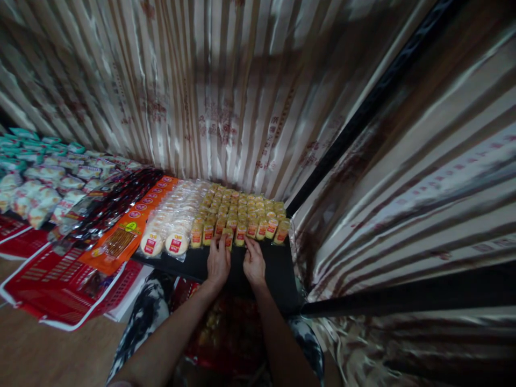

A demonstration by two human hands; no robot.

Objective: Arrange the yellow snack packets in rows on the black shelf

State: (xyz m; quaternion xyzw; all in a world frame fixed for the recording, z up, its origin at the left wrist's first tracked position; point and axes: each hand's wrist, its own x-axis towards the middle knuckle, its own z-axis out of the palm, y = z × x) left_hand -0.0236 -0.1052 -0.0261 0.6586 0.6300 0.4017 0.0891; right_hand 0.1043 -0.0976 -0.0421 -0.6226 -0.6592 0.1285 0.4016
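Note:
Small yellow snack packets [250,214] stand in tight rows on the black shelf [278,274], with red-and-white labels on the front ones. My left hand [219,263] is closed at the front row, fingertips against a small yellow snack packet [228,239] that sits slightly forward of its neighbours. Beside it, my right hand [254,263] reaches to the same row. Its fingers are extended and slightly apart, with the tips touching the front of a labelled packet [241,235]. Both palms face down, so part of the finger contact is hidden.
Left of the yellow packets lie round white wrapped crackers [176,243], orange snack bags [116,244], dark packets and white and green bags [24,148]. Red baskets [60,285] stand below. A striped curtain [242,107] hangs behind; a black pole [334,156] slants at right.

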